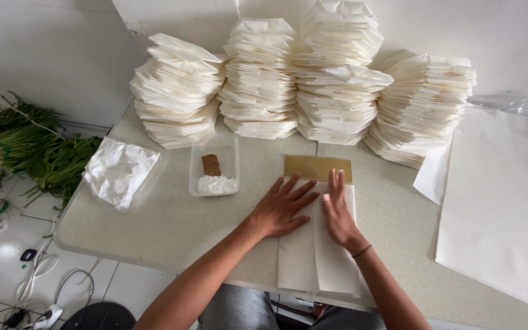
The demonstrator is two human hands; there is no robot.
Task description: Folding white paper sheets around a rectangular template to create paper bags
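On the floor at the far left lay a bundle of green leafy stalks [29,150], with white cables [38,278] trailing over the tiles below them. At the left end of the pale speckled worktop [172,226] sat a shallow clear tray holding crumpled white plastic [119,170]. Just right of it stood a small clear tub [214,165] with a dab of white paste and a brown scrap inside.

Along the back, against the wall, rose several tall stacks of folded white paper bags [304,79], packed close side by side.

At the front edge, near the middle, lay the folded white paper sheet [319,260], its far end resting over a flat piece of brown cardboard [318,167] that showed beyond it. The left hand [280,209] pressed flat on the sheet's left flap, fingers spread apart and pointing away from the person. Just beside it, the right hand [338,211] stood more on its edge along the centre fold, fingers straight and held together, pressing down; a thin dark band circled that wrist. Neither hand gripped anything.

Farther right, a pile of large flat white paper sheets [499,208] covered that end of the worktop, with crinkled clear plastic [508,104] behind it by the wall.
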